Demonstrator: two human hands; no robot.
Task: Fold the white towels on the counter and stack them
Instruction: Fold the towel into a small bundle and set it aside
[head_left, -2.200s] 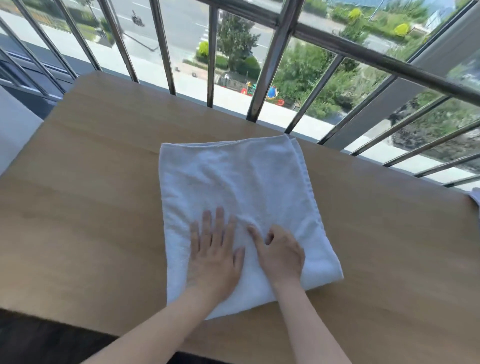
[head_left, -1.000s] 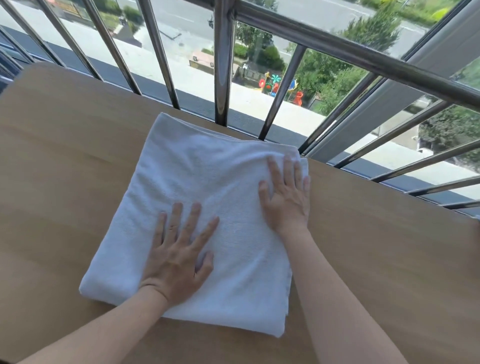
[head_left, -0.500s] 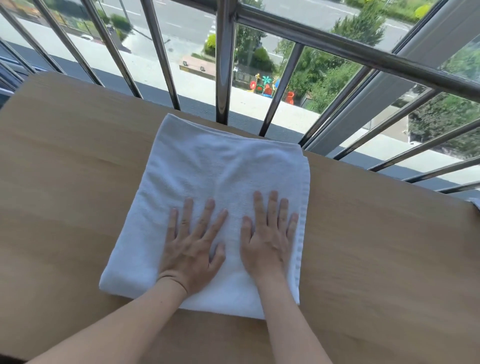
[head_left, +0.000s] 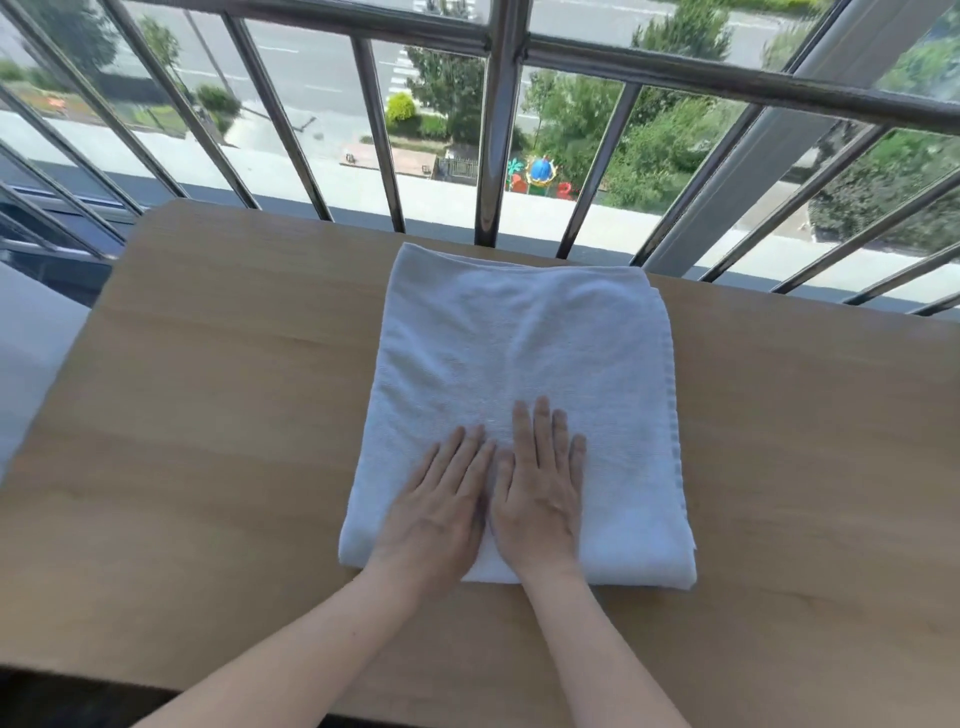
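Note:
A white towel (head_left: 524, 364), folded into a thick rectangle, lies flat on the wooden counter (head_left: 208, 415) with its far edge close to the railing. My left hand (head_left: 441, 509) and my right hand (head_left: 540, 493) rest palm down side by side on the near part of the towel, fingers extended and nearly touching each other. Neither hand grips the cloth. No other towel is in view.
A metal railing (head_left: 488, 156) with slanted bars runs along the counter's far edge, with a street and trees far below. A pale surface (head_left: 26, 364) borders the counter on the left. The counter's near edge (head_left: 156, 686) lies just under my forearms.
Both hands slid back from the towel's far and right parts toward its near edge and came together. The towel now lies squarer to me.

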